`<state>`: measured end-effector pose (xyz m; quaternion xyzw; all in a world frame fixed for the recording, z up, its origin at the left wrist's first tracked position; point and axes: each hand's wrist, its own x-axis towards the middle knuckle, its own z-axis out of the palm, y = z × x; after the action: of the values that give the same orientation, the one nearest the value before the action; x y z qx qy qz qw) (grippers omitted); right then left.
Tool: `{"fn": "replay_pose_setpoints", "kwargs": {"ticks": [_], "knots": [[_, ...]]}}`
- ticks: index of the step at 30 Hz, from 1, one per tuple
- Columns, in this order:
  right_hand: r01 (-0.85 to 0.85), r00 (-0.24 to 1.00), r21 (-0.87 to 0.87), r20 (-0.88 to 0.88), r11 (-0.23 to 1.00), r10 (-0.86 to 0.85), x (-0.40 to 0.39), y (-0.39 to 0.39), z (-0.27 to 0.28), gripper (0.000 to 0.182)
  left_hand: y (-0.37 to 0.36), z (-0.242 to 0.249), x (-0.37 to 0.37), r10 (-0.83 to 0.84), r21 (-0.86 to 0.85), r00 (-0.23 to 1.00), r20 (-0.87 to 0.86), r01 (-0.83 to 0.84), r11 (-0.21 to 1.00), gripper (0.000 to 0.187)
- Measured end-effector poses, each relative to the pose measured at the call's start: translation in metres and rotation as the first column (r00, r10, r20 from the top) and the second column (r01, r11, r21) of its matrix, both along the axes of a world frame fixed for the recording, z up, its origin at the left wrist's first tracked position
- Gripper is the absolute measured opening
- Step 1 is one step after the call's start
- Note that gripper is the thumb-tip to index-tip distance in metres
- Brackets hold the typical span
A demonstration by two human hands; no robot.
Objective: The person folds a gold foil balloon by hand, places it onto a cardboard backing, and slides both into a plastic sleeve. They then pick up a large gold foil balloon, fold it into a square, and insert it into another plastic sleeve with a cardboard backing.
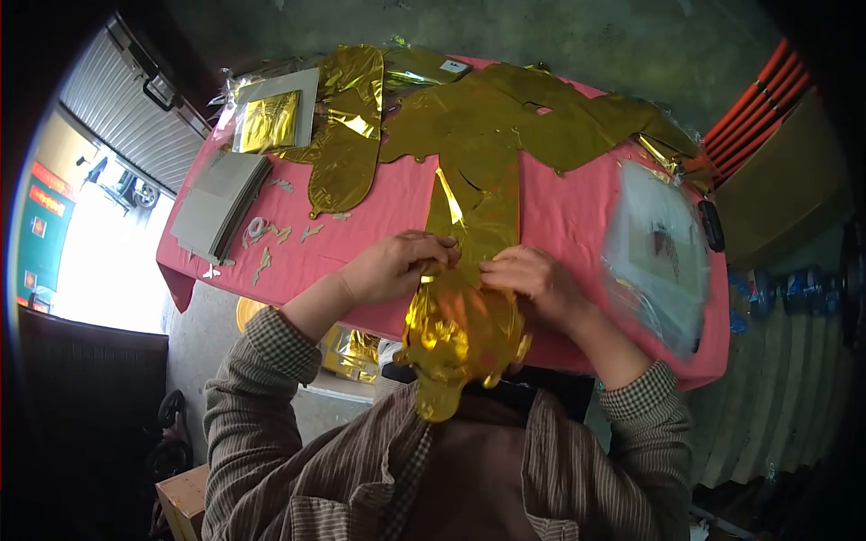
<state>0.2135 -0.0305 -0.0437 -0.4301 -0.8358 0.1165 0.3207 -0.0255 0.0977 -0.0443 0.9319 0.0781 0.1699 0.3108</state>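
Observation:
A large gold foil balloon (478, 194) lies flat on the table, and its near end hangs over the front edge towards my chest. My left hand (406, 263) is closed, its fingertips pinching the left edge of the foil. Opposite it, my right hand (538, 281) has its fingers bent and pressed together on the right edge. Between and below my hands the foil is crumpled and shiny, with small rounded tabs at the bottom. Parts of both thumbs are hidden by the foil and fingers.
A pink cloth (568, 216) covers the table. On the left are a stack of grey cards (212, 207), a folded gold foil packet (271, 122) and white scraps (262, 261). Clear plastic bags (658, 252) lie right, beside a black object (711, 225). Orange poles (758, 108) stand beyond.

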Motion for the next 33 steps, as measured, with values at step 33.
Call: {"fn": "replay_pose_setpoints", "kwargs": {"ticks": [33], "knots": [[-0.065, 0.67, -0.977, -0.194, 0.203, -0.716, 0.028, 0.093, 0.013, 0.023, -0.015, -0.009, 0.034, 0.234, 0.298, 0.959, -0.16, -0.179, 0.938, 0.051]]}}
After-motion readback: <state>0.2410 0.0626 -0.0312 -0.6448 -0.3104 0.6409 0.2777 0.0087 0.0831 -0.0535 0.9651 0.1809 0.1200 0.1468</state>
